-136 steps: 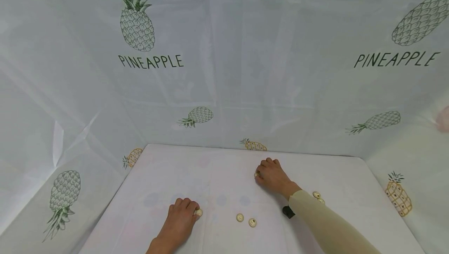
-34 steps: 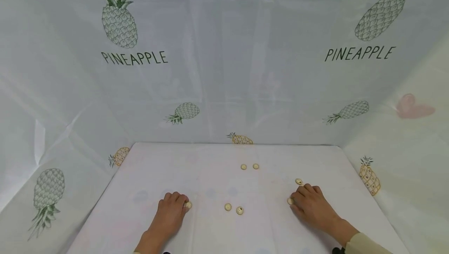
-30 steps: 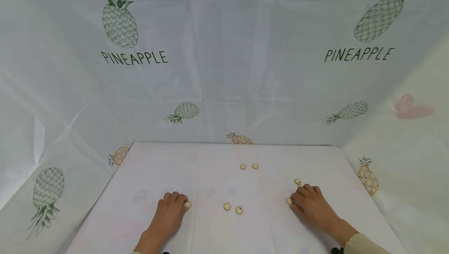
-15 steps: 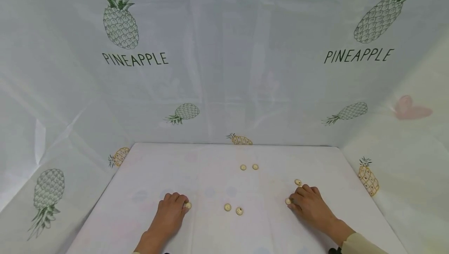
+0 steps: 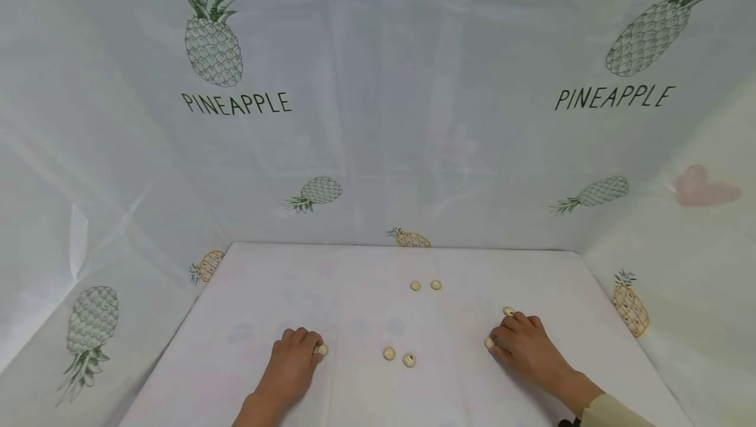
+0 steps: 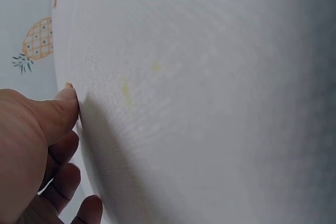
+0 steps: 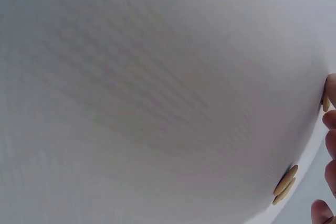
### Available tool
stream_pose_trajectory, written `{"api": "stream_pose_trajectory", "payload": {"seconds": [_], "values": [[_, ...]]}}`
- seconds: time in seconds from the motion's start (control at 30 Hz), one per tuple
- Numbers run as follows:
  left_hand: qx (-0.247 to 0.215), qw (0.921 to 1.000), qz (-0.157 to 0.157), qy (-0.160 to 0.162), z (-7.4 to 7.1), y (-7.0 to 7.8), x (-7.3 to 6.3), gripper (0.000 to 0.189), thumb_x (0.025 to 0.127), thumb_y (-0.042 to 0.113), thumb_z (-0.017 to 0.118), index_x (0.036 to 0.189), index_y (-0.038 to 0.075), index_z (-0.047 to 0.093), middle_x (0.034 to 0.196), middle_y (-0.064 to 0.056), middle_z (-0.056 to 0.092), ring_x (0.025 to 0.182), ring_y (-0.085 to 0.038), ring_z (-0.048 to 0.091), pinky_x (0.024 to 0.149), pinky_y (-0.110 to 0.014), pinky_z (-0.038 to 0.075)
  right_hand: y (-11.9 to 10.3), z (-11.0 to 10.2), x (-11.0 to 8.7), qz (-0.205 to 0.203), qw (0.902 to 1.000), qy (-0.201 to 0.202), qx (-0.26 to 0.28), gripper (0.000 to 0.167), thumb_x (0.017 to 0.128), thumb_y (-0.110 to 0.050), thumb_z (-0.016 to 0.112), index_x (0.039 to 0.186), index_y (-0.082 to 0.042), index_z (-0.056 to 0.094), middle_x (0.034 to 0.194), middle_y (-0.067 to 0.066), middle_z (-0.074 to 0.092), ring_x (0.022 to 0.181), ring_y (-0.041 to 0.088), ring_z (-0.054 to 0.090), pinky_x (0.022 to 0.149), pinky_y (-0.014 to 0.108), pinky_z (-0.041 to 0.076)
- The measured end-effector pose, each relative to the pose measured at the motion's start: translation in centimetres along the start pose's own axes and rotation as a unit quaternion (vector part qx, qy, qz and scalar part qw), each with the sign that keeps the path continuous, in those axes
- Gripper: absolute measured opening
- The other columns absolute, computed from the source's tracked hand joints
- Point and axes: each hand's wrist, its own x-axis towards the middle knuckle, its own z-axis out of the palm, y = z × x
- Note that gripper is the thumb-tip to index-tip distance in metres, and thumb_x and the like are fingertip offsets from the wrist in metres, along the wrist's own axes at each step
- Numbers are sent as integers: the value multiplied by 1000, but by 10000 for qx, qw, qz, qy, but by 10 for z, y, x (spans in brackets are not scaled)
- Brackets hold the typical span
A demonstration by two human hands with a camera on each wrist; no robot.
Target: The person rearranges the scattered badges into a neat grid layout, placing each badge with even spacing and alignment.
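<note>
We're seeing the near-left disc (image 5: 389, 353) and near-right disc (image 5: 409, 360) lying just apart, between left hand (image 5: 293, 356) and right hand (image 5: 525, 351); the pair is sitting slightly closer to the left. Round, so we're getting no long axis. Left is holding the left-hand disc (image 5: 321, 349) in a narrow pinch, pair directly rightward of it. Right is narrowly pinching the right-hand disc (image 5: 489, 343), pair leftward and slightly near. Beyond right's fingers, a side disc (image 5: 509, 311) is lying close. Farthest, the far-left disc (image 5: 415, 286) and far-right disc (image 5: 436, 285) are lying side by side.
</note>
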Motion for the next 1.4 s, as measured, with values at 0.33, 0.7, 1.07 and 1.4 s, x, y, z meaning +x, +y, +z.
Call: {"api": "stream_pose_trajectory", "payload": {"seconds": [0.33,0.7,1.07,1.4], "values": [[34,10000,6,-4,1,2,1,20,92,22,82,106,17,70,102,5,64,95,-17,54,79,-43,50,2,6,-2,-171,9992,347,-91,23,76,-27,94,90,-24,77,90,-14,65,94,13,58,82,42,46],[183,9997,139,25,5,2,-1,19,94,24,80,107,16,69,103,4,62,97,-18,54,81,-45,50,5,14,10,-729,9949,624,-297,17,80,-28,85,89,-21,72,92,-7,63,90,15,52,80,42,44],[239,9994,230,92,2,-2,-1,23,94,24,80,112,15,69,106,3,62,98,-18,53,82,-44,49,-9,13,42,-620,9970,421,-192,16,84,-30,84,89,-18,74,92,-5,63,87,15,50,82,42,43],[137,9995,275,99,-1,0,-1,20,95,22,78,110,15,69,105,3,62,98,-18,52,82,-45,49,-17,21,73,-589,9979,198,-195,18,85,-30,84,91,-17,74,93,-3,64,89,18,52,86,44,44]]}}
